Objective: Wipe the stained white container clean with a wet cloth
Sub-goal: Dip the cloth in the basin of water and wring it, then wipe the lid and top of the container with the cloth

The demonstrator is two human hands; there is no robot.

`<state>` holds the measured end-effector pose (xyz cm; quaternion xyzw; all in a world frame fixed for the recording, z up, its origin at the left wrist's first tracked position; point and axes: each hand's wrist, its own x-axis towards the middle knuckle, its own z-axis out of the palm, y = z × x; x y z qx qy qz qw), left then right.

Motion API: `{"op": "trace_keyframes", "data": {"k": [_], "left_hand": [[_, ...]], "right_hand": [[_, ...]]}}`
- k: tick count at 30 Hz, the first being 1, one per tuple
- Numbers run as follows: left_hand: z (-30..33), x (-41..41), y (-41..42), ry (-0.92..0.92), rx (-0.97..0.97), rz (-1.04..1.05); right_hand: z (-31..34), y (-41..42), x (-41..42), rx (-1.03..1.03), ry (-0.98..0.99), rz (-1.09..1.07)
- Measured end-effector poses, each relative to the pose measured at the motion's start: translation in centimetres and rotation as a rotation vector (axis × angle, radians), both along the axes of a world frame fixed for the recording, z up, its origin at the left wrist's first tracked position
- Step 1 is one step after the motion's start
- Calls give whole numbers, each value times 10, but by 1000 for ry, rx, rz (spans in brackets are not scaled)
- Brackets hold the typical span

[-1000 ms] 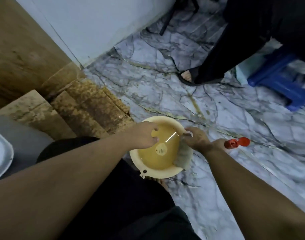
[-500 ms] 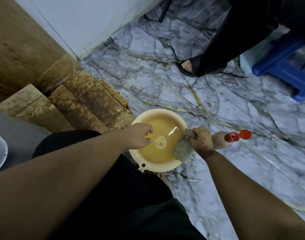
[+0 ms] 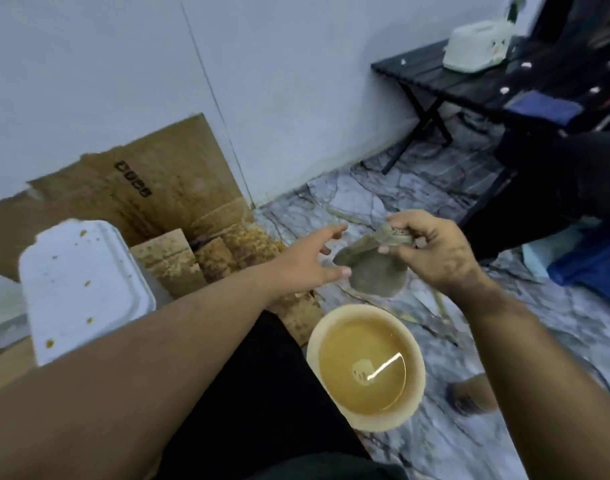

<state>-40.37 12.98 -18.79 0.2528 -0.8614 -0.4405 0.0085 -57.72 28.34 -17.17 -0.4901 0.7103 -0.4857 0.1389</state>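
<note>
A stained white foam container (image 3: 83, 289), shut and speckled with brown spots, sits at the left on my lap side. My right hand (image 3: 435, 252) is shut on a wet grey-green cloth (image 3: 376, 268), holding it up by its top edge above the floor. My left hand (image 3: 307, 261) is open, fingers spread, reaching toward the hanging cloth's left edge without gripping it. Below both hands a cream bowl (image 3: 417, 372) of yellowish water stands on the marble floor.
Stained cardboard (image 3: 158, 199) leans against the white wall behind the container. A black slatted bench (image 3: 469, 84) with a white box stands at the back right. Another person's dark-clothed leg (image 3: 556, 188) and a blue stool (image 3: 594, 268) are at the right.
My right hand lifted the cloth out of the bowl and up. My left hand left the bowl's rim and rose toward the cloth. The view tilted up, showing the foam container.
</note>
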Motion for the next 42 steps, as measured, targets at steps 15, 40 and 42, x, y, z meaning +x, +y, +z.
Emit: {"op": "trace_keyframes", "data": {"k": [15,40,42], "left_hand": [[159,317,-35,688,-52,747],[-6,358,-110,376,83,1044],[-23,360,-125,238,-20,1126]], "right_hand": [[149,-155,250,-358,-147,472],[-4,-255,313,190,-93,383],[-22,-263,327,248,21,315]]}}
